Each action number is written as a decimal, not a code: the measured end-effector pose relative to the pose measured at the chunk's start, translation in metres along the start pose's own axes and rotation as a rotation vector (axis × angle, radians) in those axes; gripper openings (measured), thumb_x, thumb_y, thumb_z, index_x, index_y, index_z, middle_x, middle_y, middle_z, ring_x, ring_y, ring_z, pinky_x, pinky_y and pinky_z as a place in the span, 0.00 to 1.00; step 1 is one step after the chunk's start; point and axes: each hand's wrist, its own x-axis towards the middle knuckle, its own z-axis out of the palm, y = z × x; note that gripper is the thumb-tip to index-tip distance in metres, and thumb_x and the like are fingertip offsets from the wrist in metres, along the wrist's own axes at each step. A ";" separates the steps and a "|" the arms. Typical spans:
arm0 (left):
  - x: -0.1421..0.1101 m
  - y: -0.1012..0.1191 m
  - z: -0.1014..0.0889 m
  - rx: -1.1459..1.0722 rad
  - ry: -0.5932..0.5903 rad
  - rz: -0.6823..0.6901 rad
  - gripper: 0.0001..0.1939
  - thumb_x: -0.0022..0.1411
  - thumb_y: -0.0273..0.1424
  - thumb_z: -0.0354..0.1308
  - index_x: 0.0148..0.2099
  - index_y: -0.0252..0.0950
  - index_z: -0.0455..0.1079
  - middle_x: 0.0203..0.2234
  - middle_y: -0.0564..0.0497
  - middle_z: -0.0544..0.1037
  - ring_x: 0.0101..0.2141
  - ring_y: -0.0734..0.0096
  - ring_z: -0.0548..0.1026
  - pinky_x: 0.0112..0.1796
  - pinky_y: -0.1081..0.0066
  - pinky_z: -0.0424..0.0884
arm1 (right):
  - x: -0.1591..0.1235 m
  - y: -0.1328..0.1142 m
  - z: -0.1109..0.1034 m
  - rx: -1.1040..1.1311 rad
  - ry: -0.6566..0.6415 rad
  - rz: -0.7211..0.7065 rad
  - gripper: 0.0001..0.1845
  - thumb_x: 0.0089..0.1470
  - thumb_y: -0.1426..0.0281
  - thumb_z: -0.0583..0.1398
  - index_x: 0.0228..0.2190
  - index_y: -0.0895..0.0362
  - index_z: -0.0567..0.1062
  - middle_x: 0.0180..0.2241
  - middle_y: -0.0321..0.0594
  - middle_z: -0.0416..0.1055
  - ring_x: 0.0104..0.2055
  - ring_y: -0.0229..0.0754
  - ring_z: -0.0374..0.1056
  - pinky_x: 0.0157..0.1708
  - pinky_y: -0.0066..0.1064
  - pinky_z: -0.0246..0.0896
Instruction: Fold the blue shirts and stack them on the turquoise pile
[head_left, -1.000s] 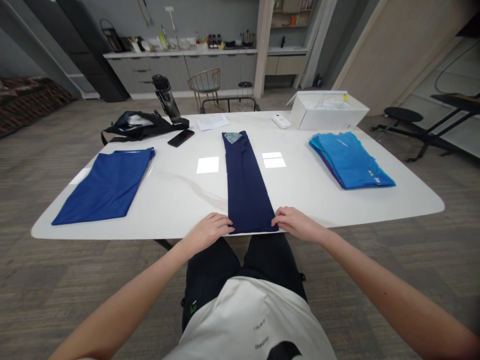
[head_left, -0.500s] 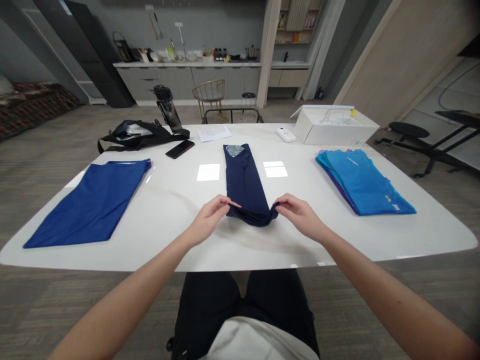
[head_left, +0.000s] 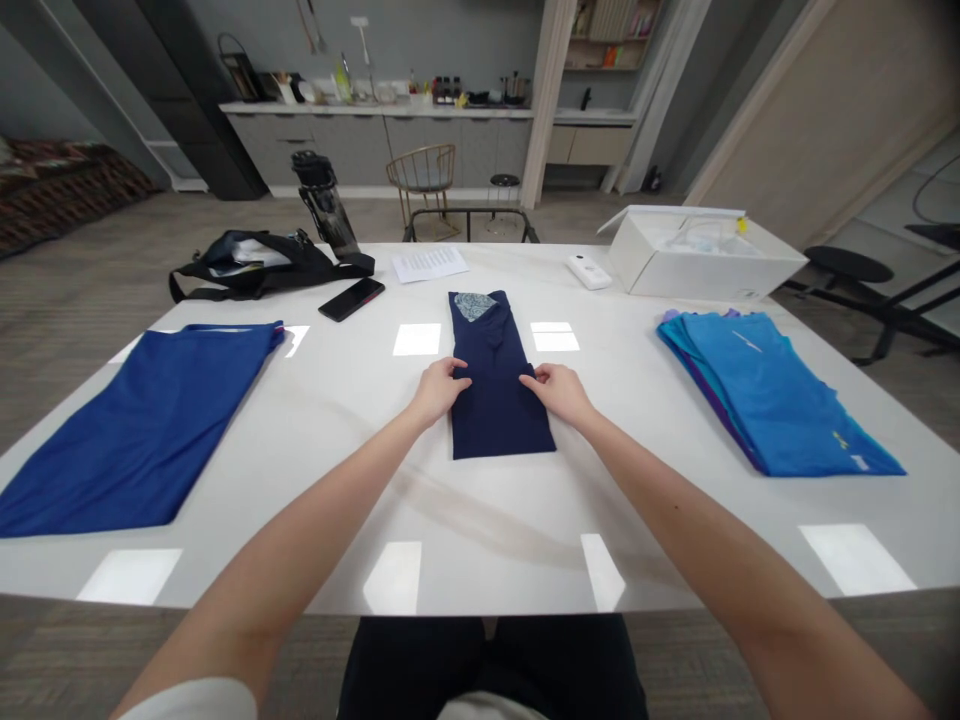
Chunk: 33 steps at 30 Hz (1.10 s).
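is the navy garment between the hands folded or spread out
Folded: the navy garment lies as a narrow rectangle, its near part doubled over, the left hand and right hand at its sides.

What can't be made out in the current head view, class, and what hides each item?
- Wording on the paper sheet: head view; too small.
- Near-left corner of the blue garment: head view; cut off by the left edge.
- Inner layers of the folded navy garment: head view; hidden by its top layer.
- Full contents of the white box: head view; its front wall hides part.
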 end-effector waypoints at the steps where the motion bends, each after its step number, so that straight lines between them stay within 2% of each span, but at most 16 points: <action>1: 0.001 0.000 0.000 0.044 0.015 0.037 0.14 0.52 0.27 0.66 0.44 0.37 0.77 0.36 0.46 0.79 0.46 0.55 0.77 0.51 0.58 0.69 | 0.002 0.000 0.001 0.047 0.016 -0.007 0.16 0.55 0.54 0.63 0.28 0.54 0.77 0.27 0.39 0.76 0.32 0.45 0.71 0.34 0.33 0.60; 6: 0.021 0.007 -0.007 0.038 -0.020 0.123 0.15 0.54 0.28 0.65 0.46 0.39 0.77 0.37 0.48 0.78 0.44 0.58 0.76 0.50 0.59 0.70 | 0.024 0.001 0.000 0.333 -0.005 -0.045 0.21 0.54 0.49 0.62 0.27 0.55 0.75 0.24 0.36 0.73 0.28 0.42 0.66 0.30 0.31 0.59; 10: 0.052 0.029 -0.020 -0.114 -0.097 0.248 0.15 0.55 0.29 0.64 0.46 0.39 0.75 0.39 0.50 0.77 0.41 0.64 0.76 0.47 0.64 0.72 | 0.053 -0.010 -0.010 0.426 0.018 -0.132 0.21 0.53 0.49 0.64 0.27 0.55 0.73 0.23 0.33 0.68 0.26 0.38 0.61 0.28 0.30 0.56; 13: 0.084 0.056 -0.031 -0.238 -0.107 0.376 0.14 0.58 0.28 0.62 0.48 0.38 0.73 0.40 0.51 0.76 0.42 0.67 0.76 0.47 0.65 0.73 | 0.086 -0.029 -0.025 0.525 0.074 -0.202 0.20 0.56 0.50 0.63 0.28 0.54 0.71 0.22 0.31 0.63 0.25 0.37 0.58 0.27 0.30 0.54; 16: 0.133 0.071 -0.033 -0.307 -0.061 0.426 0.17 0.61 0.27 0.61 0.53 0.38 0.70 0.41 0.52 0.75 0.44 0.66 0.78 0.49 0.62 0.74 | 0.132 -0.047 -0.034 0.551 0.189 -0.246 0.20 0.58 0.49 0.62 0.30 0.53 0.70 0.22 0.30 0.61 0.25 0.37 0.58 0.27 0.30 0.56; 19: 0.188 0.057 -0.023 -0.264 0.049 0.357 0.22 0.64 0.26 0.59 0.60 0.38 0.66 0.44 0.49 0.75 0.46 0.62 0.78 0.51 0.56 0.75 | 0.183 -0.051 -0.020 0.448 0.277 -0.219 0.18 0.61 0.51 0.59 0.34 0.54 0.73 0.24 0.33 0.64 0.28 0.40 0.63 0.33 0.33 0.63; 22: 0.220 0.022 -0.007 -0.003 0.210 0.242 0.26 0.62 0.23 0.59 0.62 0.35 0.64 0.54 0.40 0.73 0.56 0.54 0.74 0.60 0.51 0.68 | 0.213 -0.041 0.012 0.188 0.224 -0.067 0.18 0.60 0.56 0.60 0.45 0.56 0.75 0.33 0.41 0.73 0.38 0.48 0.70 0.44 0.42 0.67; 23: 0.223 0.011 -0.002 0.106 0.226 0.243 0.27 0.62 0.23 0.59 0.64 0.33 0.64 0.58 0.37 0.71 0.60 0.51 0.71 0.63 0.51 0.64 | 0.216 -0.036 0.022 0.093 0.188 -0.021 0.21 0.59 0.58 0.61 0.49 0.57 0.74 0.38 0.45 0.75 0.42 0.52 0.71 0.48 0.46 0.67; 25: 0.218 -0.006 0.006 0.304 0.185 0.313 0.29 0.64 0.24 0.59 0.66 0.31 0.62 0.65 0.32 0.65 0.66 0.49 0.63 0.67 0.52 0.57 | 0.211 -0.028 0.038 -0.067 0.157 0.009 0.25 0.60 0.61 0.60 0.56 0.57 0.71 0.49 0.54 0.73 0.51 0.59 0.69 0.52 0.55 0.65; 28: 0.199 -0.011 0.016 0.516 0.085 0.477 0.26 0.69 0.27 0.53 0.68 0.30 0.61 0.68 0.32 0.62 0.69 0.48 0.59 0.68 0.48 0.53 | 0.195 -0.026 0.046 -0.195 0.238 -0.096 0.23 0.64 0.63 0.55 0.58 0.56 0.71 0.58 0.58 0.68 0.58 0.64 0.64 0.54 0.61 0.62; 31: 0.186 -0.002 0.028 0.634 0.038 0.603 0.25 0.72 0.26 0.46 0.68 0.30 0.62 0.70 0.34 0.60 0.70 0.50 0.56 0.68 0.46 0.49 | 0.188 -0.036 0.047 -0.198 0.237 -0.287 0.24 0.68 0.67 0.49 0.59 0.58 0.71 0.63 0.56 0.65 0.64 0.61 0.60 0.61 0.58 0.57; 33: 0.184 0.003 0.038 0.670 -0.016 0.571 0.26 0.72 0.25 0.42 0.69 0.27 0.60 0.70 0.33 0.60 0.70 0.51 0.56 0.68 0.46 0.50 | 0.190 -0.044 0.051 -0.182 0.131 -0.384 0.27 0.68 0.69 0.45 0.63 0.59 0.68 0.67 0.52 0.61 0.69 0.54 0.56 0.66 0.53 0.52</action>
